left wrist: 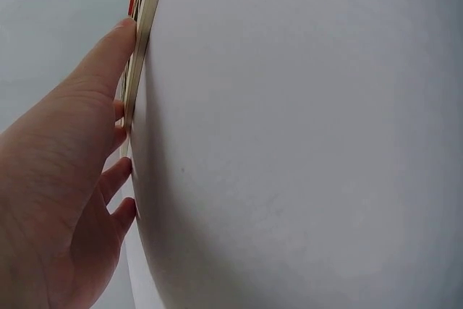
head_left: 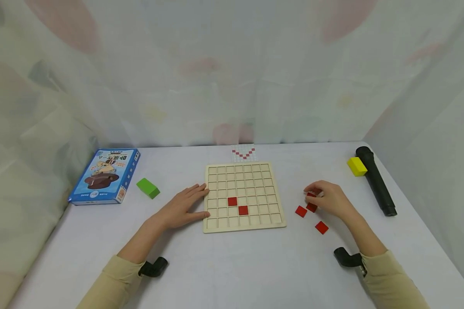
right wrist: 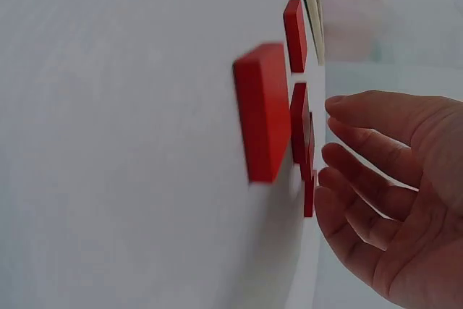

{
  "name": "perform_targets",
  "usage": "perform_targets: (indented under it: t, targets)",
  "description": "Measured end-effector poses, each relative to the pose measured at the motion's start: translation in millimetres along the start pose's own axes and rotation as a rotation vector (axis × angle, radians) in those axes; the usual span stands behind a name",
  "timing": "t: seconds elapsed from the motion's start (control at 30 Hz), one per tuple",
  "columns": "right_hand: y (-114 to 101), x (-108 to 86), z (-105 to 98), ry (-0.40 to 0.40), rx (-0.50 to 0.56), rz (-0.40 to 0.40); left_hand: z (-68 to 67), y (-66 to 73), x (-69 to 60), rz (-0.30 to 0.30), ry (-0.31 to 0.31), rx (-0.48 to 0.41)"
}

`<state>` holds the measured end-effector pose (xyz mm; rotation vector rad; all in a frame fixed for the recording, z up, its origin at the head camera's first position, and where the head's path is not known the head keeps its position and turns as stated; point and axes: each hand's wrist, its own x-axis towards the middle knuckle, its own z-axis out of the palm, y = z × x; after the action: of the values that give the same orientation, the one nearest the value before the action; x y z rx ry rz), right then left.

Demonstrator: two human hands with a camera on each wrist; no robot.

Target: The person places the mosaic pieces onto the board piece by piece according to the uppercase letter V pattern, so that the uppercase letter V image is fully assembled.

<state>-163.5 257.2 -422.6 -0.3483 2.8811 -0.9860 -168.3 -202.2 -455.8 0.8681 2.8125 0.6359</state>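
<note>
The left hand [head_left: 185,209] lies spread against the board [head_left: 251,178], while the loosely curved, empty right hand [head_left: 331,198], toward the table [head_left: 421,238]'s right edge, apparently selects red tiles [head_left: 322,227], needing a pinch next.

On my white table [head_left: 232,266] there lie, from left to right, a blue printed box [head_left: 103,176], a green block [head_left: 148,188], a pale square wooden grid board [head_left: 255,189], behind it a white patterned card [head_left: 244,152], then red square tiles [head_left: 322,227], a yellow block [head_left: 357,166] and a black tube-shaped object [head_left: 377,182].
</note>
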Motion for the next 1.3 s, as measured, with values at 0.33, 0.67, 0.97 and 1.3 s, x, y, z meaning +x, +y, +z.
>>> perform_targets:
  t: [0.33,0.67,0.97,1.3]
  targets:
    - [4,6.0,8,-0.007,0.013,-0.015,-0.7,1.1,-1.0,0.004,0.003,-0.008]
    - [-1,8.8,7,-0.041,-0.015,0.013,0.9,-0.4,-0.5,0.015,0.003,0.0]
    - [0,13.3,10,-0.033,-0.013,0.004,-1.1,0.1,-0.8,0.02,0.0,-0.008]
    - [-21,24.0,25,-0.024,0.023,-0.03,-1.0,0.3,-0.8,0.018,0.004,-0.008]
